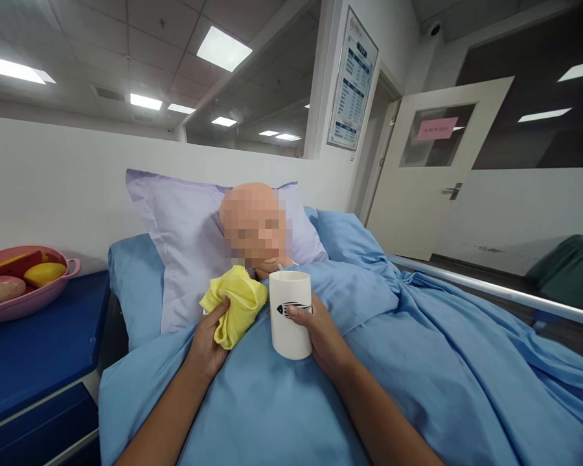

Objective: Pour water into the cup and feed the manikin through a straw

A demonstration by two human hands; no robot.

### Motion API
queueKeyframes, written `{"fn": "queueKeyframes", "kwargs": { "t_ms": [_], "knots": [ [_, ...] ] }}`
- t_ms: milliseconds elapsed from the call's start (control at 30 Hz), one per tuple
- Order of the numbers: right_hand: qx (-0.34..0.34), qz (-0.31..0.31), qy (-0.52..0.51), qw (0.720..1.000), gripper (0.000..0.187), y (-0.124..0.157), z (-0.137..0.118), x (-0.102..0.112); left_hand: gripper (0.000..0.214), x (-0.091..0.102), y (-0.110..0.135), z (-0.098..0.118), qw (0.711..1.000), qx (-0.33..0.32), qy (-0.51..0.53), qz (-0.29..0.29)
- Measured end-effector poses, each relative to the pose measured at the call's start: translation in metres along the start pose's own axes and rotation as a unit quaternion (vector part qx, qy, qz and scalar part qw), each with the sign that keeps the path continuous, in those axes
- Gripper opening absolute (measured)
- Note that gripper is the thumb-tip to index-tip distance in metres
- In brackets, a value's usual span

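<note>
My left hand (212, 340) is closed on a crumpled yellow cloth (240, 307), held just below the chin of a bald manikin head (252, 200). The head lies propped on a pale lilac pillow (189, 226), its features blurred out. In my right hand (324, 336) is a white mug (284, 336) with a black fish-like print, held upright beside the cloth. A thin pale stick or straw end pokes up behind the mug's rim; what is inside cannot be seen. Blue bedding (272, 414) covers everything below the manikin's neck and lies under both hands.
On the left, a blue-topped bedside cabinet (39, 362) bears a pink basin (34, 309) with fruit in it. A metal bed rail (495, 290) runs along the right side. Behind it stands an open door (432, 194); a dark green covered object (571, 278) is at far right.
</note>
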State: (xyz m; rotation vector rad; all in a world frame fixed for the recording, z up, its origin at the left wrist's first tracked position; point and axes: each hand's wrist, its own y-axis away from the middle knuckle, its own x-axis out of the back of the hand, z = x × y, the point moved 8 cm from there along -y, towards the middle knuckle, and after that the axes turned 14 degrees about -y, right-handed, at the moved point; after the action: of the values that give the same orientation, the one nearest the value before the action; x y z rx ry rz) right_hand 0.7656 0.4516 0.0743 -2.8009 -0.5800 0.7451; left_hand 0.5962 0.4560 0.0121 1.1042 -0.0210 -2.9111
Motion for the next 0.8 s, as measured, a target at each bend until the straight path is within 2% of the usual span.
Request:
{"fn": "queueKeyframes", "kwargs": {
  "t_ms": [800],
  "knots": [
    [0.004,0.024,-0.019,1.0,0.055,0.0004,0.0056,0.0054,0.046,-0.0011,-0.0042,-0.0009,0.999,0.001,-0.043,-0.005]
  ]
}}
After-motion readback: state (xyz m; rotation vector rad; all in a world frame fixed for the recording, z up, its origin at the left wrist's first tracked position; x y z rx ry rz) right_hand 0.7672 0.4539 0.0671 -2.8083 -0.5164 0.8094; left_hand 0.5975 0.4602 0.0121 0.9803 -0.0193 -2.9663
